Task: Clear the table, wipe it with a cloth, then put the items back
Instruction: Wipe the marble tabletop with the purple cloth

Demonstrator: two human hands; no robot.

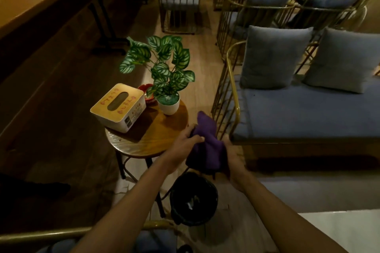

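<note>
Two bare arms reach out — the left hand [186, 146] and right hand [234, 158] both hold a purple cloth [207, 146] bunched between them. Left of them, the round table [156, 137] has a tissue box [118, 107], a red ashtray [148, 94] and a potted plant [167, 92] — a black bin [193, 199] sits below.

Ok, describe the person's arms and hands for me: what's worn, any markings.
Both forearms are bare as far as the picture shows: no sleeves in view. The left hand and right hand wear no gloves. No watch, bracelet or ring shows on either wrist or the fingers, though the light is dim. No markings can be made out.
</note>
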